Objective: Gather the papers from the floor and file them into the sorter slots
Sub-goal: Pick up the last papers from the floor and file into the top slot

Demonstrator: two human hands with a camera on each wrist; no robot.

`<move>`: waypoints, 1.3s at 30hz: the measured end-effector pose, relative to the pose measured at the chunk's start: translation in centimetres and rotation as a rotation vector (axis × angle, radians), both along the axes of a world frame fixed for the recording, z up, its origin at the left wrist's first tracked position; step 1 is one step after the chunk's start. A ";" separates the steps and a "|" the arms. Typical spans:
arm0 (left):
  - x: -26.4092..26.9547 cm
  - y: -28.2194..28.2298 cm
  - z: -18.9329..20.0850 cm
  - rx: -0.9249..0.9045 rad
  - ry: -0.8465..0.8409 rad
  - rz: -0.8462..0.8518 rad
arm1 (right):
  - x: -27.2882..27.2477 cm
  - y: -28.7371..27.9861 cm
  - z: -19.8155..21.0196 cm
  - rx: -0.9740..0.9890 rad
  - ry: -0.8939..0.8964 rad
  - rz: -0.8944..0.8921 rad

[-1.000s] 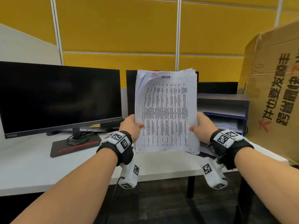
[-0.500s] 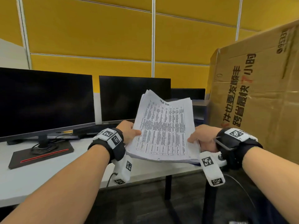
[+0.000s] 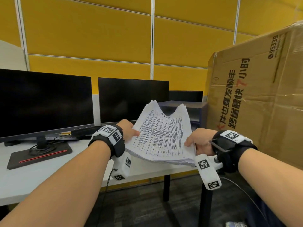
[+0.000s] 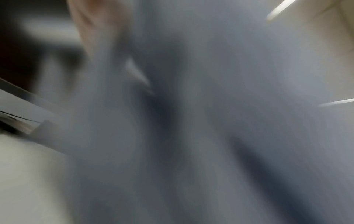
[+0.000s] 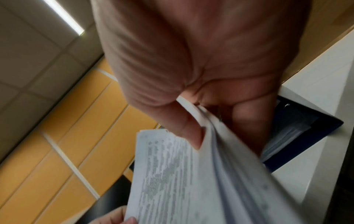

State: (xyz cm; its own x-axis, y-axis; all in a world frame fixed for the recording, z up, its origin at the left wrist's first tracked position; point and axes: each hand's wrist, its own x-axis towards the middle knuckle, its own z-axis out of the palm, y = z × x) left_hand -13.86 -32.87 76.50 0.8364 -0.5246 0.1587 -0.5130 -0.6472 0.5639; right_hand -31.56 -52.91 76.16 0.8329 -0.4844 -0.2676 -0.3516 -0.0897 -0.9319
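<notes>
Step in hand, as judged: filing; the papers (image 3: 161, 136) are gathered into one stack and carried toward the sorter (image 3: 195, 112), which stands on the worktop (image 3: 49, 169). The stack lies tilted, just in front of the sorter, its far edge sagging in the middle. Left hand (image 3: 127, 130) pinches the stack's left edge, thumb on top. Right hand (image 3: 199, 140) grips the right edge, thumb above, fingers curled beneath. Next move calls for flattening the far edge and aligning it with a slot.
</notes>
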 end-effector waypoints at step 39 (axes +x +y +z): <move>8.3 6.2 -2.8 -1.012 -0.023 0.162 | 17.5 6.8 -2.4 -0.406 -0.673 -0.030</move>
State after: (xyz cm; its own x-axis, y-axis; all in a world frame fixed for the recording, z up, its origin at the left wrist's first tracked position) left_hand -5.59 -26.62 73.72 0.8765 -0.0161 0.4812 -0.4793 0.0641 0.8753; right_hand -14.09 -46.10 73.80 0.7384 -0.4608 0.4924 0.2694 -0.4679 -0.8417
